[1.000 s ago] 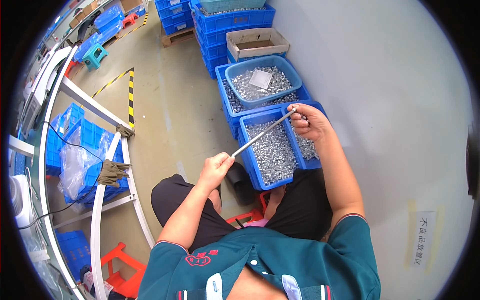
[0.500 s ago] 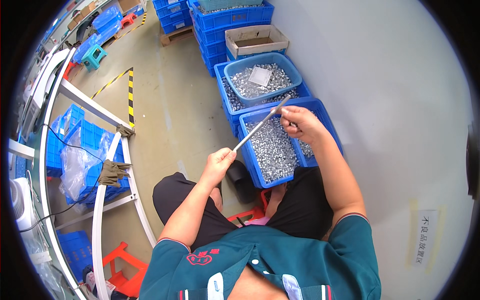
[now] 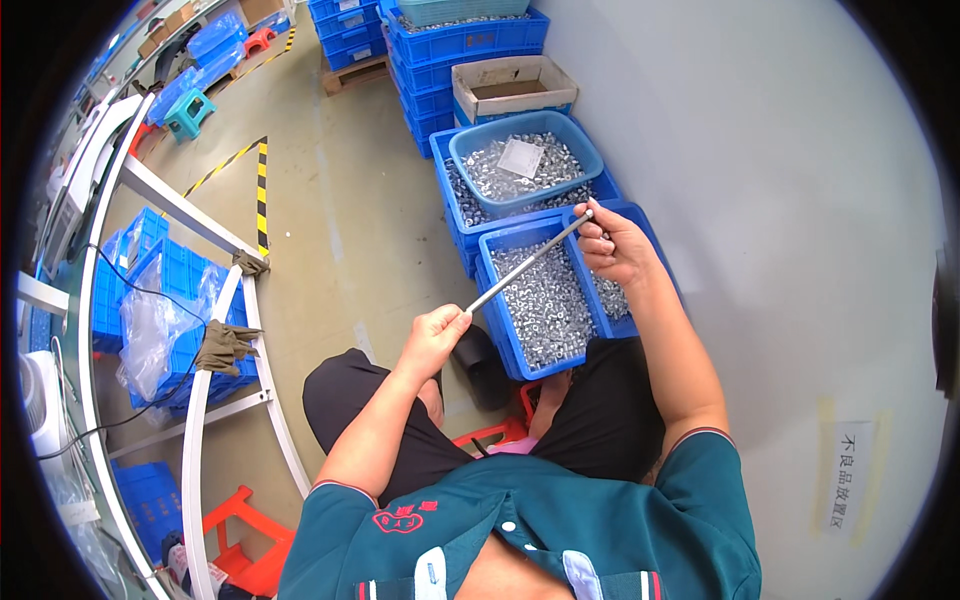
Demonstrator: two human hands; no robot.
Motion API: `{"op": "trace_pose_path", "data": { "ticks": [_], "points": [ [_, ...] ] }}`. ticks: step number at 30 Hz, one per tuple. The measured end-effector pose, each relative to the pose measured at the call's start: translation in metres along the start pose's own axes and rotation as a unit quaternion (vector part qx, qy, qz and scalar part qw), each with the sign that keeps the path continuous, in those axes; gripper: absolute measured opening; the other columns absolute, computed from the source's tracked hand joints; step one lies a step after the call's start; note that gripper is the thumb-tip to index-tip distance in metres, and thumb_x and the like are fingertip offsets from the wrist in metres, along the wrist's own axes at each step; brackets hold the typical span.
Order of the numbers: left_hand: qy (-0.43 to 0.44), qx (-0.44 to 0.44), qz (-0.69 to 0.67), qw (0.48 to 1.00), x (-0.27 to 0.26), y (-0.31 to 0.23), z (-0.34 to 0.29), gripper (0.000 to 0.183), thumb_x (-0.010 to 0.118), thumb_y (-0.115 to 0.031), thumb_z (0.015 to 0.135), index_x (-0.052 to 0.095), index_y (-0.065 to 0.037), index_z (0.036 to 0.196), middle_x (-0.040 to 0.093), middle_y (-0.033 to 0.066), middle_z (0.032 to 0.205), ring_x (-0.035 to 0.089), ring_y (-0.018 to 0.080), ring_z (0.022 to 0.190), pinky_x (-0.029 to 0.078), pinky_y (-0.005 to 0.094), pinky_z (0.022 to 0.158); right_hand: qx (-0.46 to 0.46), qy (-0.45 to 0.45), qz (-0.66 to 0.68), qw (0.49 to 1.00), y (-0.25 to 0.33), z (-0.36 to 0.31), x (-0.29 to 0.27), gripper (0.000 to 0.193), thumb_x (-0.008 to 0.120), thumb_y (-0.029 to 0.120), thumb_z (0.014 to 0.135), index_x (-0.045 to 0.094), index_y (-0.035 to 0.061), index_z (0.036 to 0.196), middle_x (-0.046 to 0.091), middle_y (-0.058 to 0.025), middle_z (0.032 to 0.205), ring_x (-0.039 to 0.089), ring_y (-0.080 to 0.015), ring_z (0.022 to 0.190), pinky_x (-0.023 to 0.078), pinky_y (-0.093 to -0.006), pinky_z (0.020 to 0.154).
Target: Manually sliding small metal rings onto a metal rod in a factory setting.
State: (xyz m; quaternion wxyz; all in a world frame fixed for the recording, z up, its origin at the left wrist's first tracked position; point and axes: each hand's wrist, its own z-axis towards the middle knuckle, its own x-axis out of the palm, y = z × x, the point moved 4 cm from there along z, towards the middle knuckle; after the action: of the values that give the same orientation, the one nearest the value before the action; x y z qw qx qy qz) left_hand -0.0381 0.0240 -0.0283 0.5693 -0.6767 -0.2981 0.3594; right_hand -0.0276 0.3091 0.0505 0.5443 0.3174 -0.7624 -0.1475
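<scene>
My left hand (image 3: pixel 435 340) is closed around the near end of a thin grey metal rod (image 3: pixel 522 268). The rod slants up and to the right, over an open blue bin (image 3: pixel 507 340) of small shiny metal parts (image 3: pixel 546 312). At the rod's far tip my right hand (image 3: pixel 622 250) is closed, thumb and forefinger pinched together. A small bright bit shows at these fingertips, too small to name. The other fingers curl into the palm, and what they may hold is hidden.
Behind the bin, a light-blue basket (image 3: pixel 462 168) of similar parts sits on another blue bin. Beyond are an open carton (image 3: pixel 510 102) and stacked blue crates (image 3: pixel 425 100). A wall (image 3: pixel 760 220) runs along the right, a white-framed table (image 3: pixel 200 450) along the left. Beside it stands a red stool (image 3: pixel 235 555).
My right hand has moved slightly right and down to the rod's far tip, which stuck out past the fingers before. The rod slants less steeply; my left hand has barely moved.
</scene>
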Motion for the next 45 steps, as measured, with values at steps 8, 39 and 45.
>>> {"op": "trace_pose_path", "data": {
  "ticks": [8,39,45],
  "points": [
    [-0.013,0.015,0.026,0.999,-0.001,-0.002,-0.001,0.025,0.058,-0.022,0.088,0.056,-0.001,0.075,0.043,-0.0008,0.059,0.039,0.0072,0.057,0.034,0.0255,0.051,0.025,-0.030,-0.071,0.997,0.002,-0.003,0.000,0.024,0.047,0.027,0.094,0.055,0.0047,0.096,0.042,0.0033,0.060,0.034,-0.0028,0.042,0.024,-0.0166,0.034],
    [0.004,-0.052,-0.096,0.994,0.002,-0.002,0.004,0.030,0.055,-0.027,0.091,0.051,-0.007,0.069,0.039,-0.0072,0.057,0.033,0.0026,0.051,0.026,0.0205,0.045,0.068,-0.066,-0.100,0.990,-0.015,0.010,-0.018,0.019,0.053,0.017,0.090,0.052,0.0028,0.102,0.048,-0.0016,0.075,0.035,-0.0021,0.049,0.023,-0.0143,0.034],
    [0.004,-0.019,-0.056,0.998,0.004,0.001,0.004,0.029,0.056,-0.025,0.090,0.053,-0.004,0.071,0.041,-0.0071,0.060,0.035,0.0031,0.056,0.029,0.0212,0.049,0.021,-0.018,-0.052,0.998,-0.004,0.006,-0.019,0.015,0.052,0.020,0.092,0.052,0.0046,0.095,0.051,-0.0028,0.073,0.036,-0.0030,0.047,0.024,-0.0149,0.035]
  ]
}}
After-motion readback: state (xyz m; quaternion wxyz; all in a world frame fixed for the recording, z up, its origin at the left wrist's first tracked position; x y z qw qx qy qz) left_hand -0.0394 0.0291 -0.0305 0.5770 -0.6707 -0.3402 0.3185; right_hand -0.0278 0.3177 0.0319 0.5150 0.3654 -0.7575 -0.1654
